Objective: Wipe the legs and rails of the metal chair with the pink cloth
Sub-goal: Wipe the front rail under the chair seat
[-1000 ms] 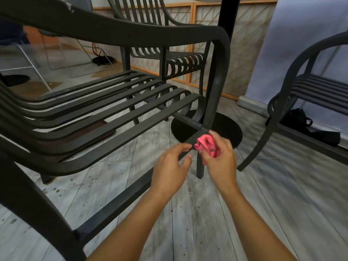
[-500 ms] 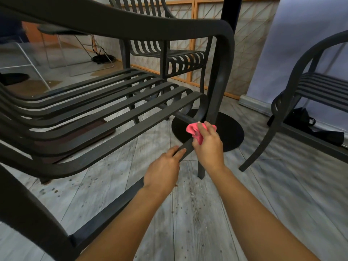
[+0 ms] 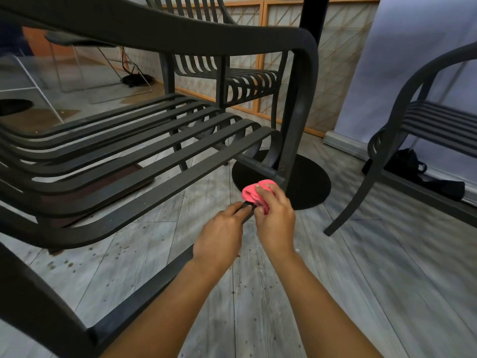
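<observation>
Near the front leg (image 3: 291, 140) of the dark metal chair (image 3: 144, 151), low above the grey plank floor (image 3: 335, 293), a bunched pink cloth (image 3: 254, 193) is held against the chair's lower side rail (image 3: 144, 293). The cloth is gripped by the right hand (image 3: 275, 219), whose fingers (image 3: 265, 192) are curled over the top of the bundle and pressed together; the thumb is hidden beneath. The cloth is seen at the front end of the rail, just beside the joint where rail and front leg meet, and just below the short cross bar (image 3: 255, 166) under the seat edge.

The same rail is touched by the left hand (image 3: 219, 241), placed just behind the cloth. Its fingertips (image 3: 241, 209) are laid close together on the rail's upper face, and the knuckles are bent. Whether the thumb is wrapped under the rail cannot be told. The two hands are nearly touching.

The slatted seat (image 3: 129, 140) is shown to the left of the hands, with the curved armrest (image 3: 180, 32) above it. Behind the front leg a round black table base (image 3: 309, 184) is seen on the floor, with its black post (image 3: 313, 14) rising from it. A second slatted chair (image 3: 232, 76) is placed further back, and a third chair (image 3: 413, 120) stands at the right, with a black bag (image 3: 413, 166) beneath it.
</observation>
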A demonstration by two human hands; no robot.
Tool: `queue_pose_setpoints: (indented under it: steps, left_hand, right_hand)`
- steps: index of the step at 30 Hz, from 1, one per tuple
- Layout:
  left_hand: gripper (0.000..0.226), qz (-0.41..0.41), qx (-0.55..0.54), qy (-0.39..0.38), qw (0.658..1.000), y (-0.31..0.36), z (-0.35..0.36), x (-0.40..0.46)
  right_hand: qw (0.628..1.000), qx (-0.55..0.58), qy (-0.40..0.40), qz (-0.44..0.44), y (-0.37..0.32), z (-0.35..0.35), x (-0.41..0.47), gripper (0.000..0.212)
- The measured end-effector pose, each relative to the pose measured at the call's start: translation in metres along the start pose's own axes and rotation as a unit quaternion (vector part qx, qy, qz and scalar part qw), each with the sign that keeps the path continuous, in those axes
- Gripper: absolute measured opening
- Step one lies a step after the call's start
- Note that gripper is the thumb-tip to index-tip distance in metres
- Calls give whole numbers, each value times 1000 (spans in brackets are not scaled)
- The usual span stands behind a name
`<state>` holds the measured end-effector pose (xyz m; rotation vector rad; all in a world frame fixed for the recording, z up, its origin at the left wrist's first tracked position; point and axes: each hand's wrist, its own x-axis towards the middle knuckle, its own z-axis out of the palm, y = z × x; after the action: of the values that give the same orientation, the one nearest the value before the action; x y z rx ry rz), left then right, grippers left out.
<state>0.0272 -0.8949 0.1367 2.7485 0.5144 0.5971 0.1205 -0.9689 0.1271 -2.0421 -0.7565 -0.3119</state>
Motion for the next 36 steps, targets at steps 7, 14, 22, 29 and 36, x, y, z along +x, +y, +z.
queue_pose_setpoints:
  steps: [7, 14, 22, 29, 36]
  left_hand:
    - [30, -47, -72, 15, 996, 3, -6, -1]
    - [19, -86, -64, 39, 993, 7, -13, -5]
    - [31, -90, -5, 21, 996, 4, -22, -13]
    - [33, -82, -8, 3, 997, -1, -22, -15]
    - [29, -70, -30, 16, 997, -2, -21, -17]
  right_hand:
    - [998, 53, 20, -2, -6, 5, -19, 42]
    - [996, 92, 12, 13, -11, 1, -28, 43]
    - [991, 123, -29, 36, 1, -34, -28, 43]
    - [995, 85, 58, 10, -4, -56, 32, 41]
    - [997, 38, 64, 35, -16, -46, 81, 37]
